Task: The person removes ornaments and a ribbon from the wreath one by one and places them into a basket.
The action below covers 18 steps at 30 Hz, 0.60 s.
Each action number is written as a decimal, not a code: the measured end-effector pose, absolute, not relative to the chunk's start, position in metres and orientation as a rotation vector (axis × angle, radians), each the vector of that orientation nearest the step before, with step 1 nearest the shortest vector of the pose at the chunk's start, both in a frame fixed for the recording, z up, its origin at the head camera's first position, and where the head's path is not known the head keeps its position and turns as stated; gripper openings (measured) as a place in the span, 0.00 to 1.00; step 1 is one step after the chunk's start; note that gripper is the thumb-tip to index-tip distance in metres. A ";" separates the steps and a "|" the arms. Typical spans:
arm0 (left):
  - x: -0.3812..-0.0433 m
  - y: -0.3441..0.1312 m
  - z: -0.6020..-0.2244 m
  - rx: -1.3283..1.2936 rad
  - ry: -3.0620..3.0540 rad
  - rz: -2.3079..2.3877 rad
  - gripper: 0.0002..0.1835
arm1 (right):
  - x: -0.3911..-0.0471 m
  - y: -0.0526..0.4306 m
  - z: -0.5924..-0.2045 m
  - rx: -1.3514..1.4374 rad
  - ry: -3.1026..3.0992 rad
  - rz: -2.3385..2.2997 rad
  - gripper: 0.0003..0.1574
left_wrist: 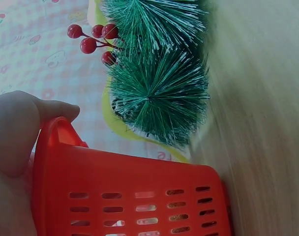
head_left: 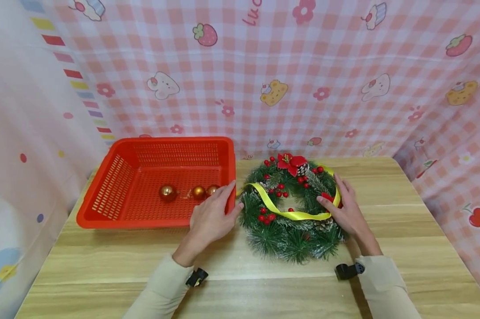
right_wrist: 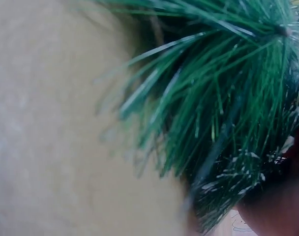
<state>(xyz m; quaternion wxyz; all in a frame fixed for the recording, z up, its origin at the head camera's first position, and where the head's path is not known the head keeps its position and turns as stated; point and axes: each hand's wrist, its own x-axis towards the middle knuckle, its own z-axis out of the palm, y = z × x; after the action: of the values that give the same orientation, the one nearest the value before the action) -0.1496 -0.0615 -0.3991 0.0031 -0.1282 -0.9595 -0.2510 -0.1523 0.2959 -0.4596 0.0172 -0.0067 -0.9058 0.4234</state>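
Observation:
A green wreath [head_left: 263, 241] with red berries, pinecones and a red poinsettia lies on the table. A yellow ribbon [head_left: 297, 215] runs loosely across it. My right hand [head_left: 349, 212] grips the wreath's right side, thumb on the inner side and fingers toward the outer edge, the ribbon passing between them. In the right wrist view, green needles [right_wrist: 213, 98] hide most of that hand. To the left stands a red plastic basket [head_left: 104, 219]. My left hand [head_left: 213, 217] holds the rim at its near right corner, thumb toward the wreath.
Several shiny gold ornament balls [head_left: 168, 192] lie inside the basket. Behind the wooden table [head_left: 240, 288] hangs a pink checked curtain [head_left: 240, 102]. A pale curtain [head_left: 28, 146] borders the left side. The basket's right wall stands close to the wreath.

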 end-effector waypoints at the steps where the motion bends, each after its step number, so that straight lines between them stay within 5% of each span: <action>1: -0.149 -0.061 -0.399 -0.399 -3.007 -0.784 0.33 | -0.152 0.296 -0.460 -0.016 -2.815 1.315 0.52; 6: -0.147 -0.057 -0.398 -0.431 -2.910 -0.805 0.31 | -0.153 0.295 -0.463 0.005 -2.836 1.282 0.53; 18: -0.139 0.012 -0.395 -0.973 -2.576 -0.982 0.15 | -0.154 0.294 -0.464 -0.058 -2.935 1.160 0.51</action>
<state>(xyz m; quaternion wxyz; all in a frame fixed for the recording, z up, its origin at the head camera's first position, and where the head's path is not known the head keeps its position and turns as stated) -0.1386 0.0122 -0.3946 0.1088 -0.3308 -0.8759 -0.3340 -0.1545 0.2941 -0.4640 -0.0076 -0.0182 -0.9298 0.3676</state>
